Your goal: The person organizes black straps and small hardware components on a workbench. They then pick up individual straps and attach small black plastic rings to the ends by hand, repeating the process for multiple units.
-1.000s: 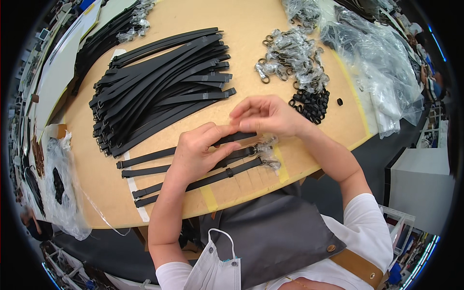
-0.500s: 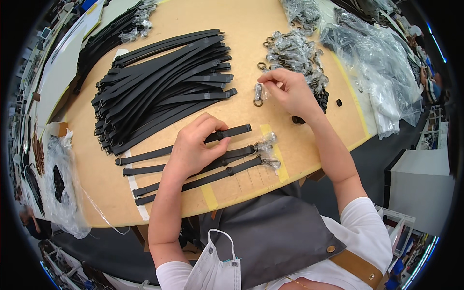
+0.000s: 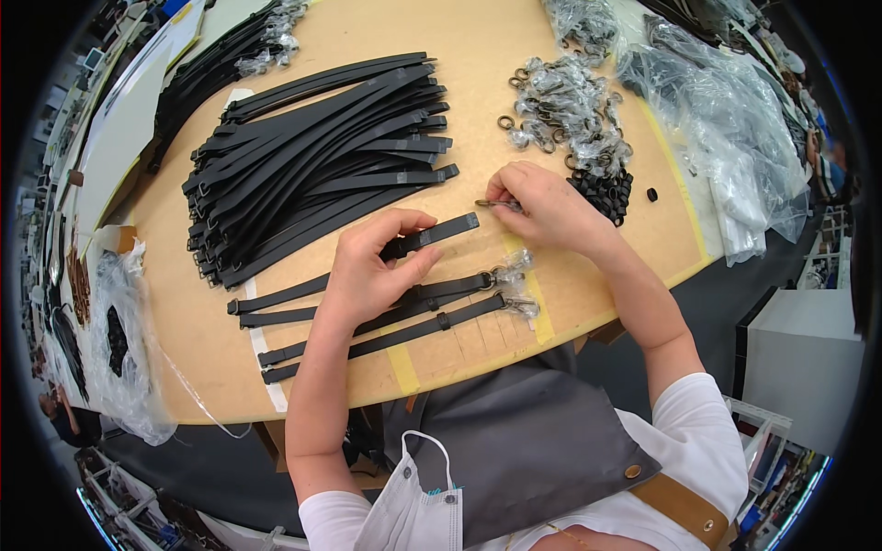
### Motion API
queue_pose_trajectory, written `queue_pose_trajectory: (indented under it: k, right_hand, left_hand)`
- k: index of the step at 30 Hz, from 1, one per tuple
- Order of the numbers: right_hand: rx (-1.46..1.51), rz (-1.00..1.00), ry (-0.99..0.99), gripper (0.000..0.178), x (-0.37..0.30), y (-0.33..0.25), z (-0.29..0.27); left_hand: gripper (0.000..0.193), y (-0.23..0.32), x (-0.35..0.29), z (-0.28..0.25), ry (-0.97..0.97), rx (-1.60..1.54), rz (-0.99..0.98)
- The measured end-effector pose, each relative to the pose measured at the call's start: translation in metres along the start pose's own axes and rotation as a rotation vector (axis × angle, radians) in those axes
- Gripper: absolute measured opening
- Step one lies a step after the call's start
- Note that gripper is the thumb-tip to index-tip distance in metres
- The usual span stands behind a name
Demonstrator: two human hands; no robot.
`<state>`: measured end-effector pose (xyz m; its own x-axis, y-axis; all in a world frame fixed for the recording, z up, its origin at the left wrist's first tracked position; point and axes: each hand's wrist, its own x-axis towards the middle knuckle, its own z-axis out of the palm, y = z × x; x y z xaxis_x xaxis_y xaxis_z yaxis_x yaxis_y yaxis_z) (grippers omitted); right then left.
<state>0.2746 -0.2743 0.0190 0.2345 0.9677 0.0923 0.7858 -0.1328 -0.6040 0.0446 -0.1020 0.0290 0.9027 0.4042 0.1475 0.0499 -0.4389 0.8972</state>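
My left hand point(image 3: 369, 266) is closed on a black strap point(image 3: 450, 230), its thumb and fingers pinching near the free end, which points right. Fingertips of my right hand point(image 3: 556, 209) grip a metal snap hook point(image 3: 496, 204) with a bronze-coloured ring; the ring sticks out toward the strap's end, still apart from it. Below my left hand lie several more straps, one of them the nearest strap point(image 3: 386, 345). Two carry a plastic-wrapped hook point(image 3: 522, 307) at the right end. Left of the hands spreads a big pile of black straps point(image 3: 312, 174).
Plastic-wrapped hooks point(image 3: 574, 101) are heaped at the far right of the table, with small black loops point(image 3: 602, 195) beside them and a single loop point(image 3: 652, 195) apart. Clear plastic bags point(image 3: 726, 129) cover the right edge. Another bag point(image 3: 119, 367) hangs at the left edge.
My right hand has come down and left with the hook, nearer the strap. The ring now points left instead of hanging down. My left hand has raised and tilted the strap's end.
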Motion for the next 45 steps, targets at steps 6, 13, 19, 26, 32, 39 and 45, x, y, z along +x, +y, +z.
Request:
queue_pose_trajectory:
  k: [6,13,19,26,32,39,45]
  right_hand:
    - [1.071,0.291,-0.139,0.014,0.002,0.003,-0.006]
    - [1.569,0.327,-0.254,0.016,0.005,-0.007,0.005]
    - [1.674,0.285,-0.312,0.02,0.006,-0.008,0.015]
    - [1.714,0.246,-0.374,0.022,0.005,-0.006,0.022]
    - [1.66,0.194,-0.432,0.023,0.005,-0.01,0.03]
    - [1.611,0.094,-0.374,0.021,0.003,-0.012,0.035]
    - [1.647,0.108,-0.42,0.021,0.002,-0.016,0.032]
  left_hand:
    - [0.027,-0.004,0.0,-0.001,0.058,0.004,0.039]
    - [0.025,-0.001,-0.001,0.0,0.092,-0.037,0.045]
    - [0.022,0.003,-0.002,0.004,0.13,-0.062,0.064]
    - [0.02,0.01,-0.003,0.006,0.101,-0.092,0.055]
    - [0.023,0.009,-0.006,0.009,0.06,-0.095,0.067]
    - [0.02,0.018,-0.008,0.011,0.074,-0.128,0.088]
    - [0.019,0.025,-0.012,0.012,0.08,-0.148,0.068]
